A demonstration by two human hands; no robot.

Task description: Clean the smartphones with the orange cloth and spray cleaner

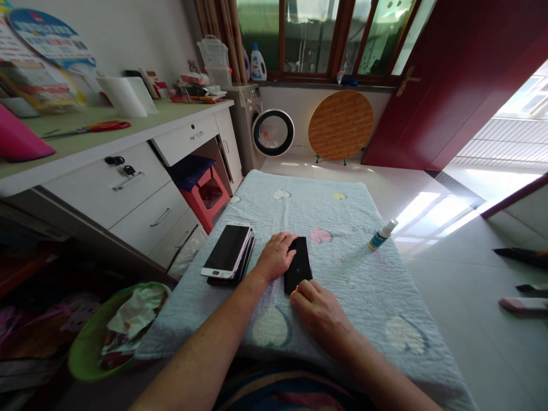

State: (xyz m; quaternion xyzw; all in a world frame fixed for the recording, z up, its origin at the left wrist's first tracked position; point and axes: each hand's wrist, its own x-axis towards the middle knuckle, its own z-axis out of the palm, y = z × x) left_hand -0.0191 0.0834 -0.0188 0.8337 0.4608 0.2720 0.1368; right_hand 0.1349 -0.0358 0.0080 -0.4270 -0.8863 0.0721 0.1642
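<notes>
A black smartphone lies flat, screen up, on the pale blue quilted cloth. My left hand holds it by its left side, with the thumb over the glass and the other fingers near the top edge. At the bottom edge of the phone, my right hand is closed, its fingers pinched on a small orange thing that is mostly hidden. Left of my hands is a stack of phones, topped by a white smartphone with a dark screen. A small spray bottle stands on the right of the cloth.
The cloth covers a low table. On the left are a white desk with drawers, a red stool and a green basin of rubbish. Behind stand a washing machine with its door open and a round wooden tabletop.
</notes>
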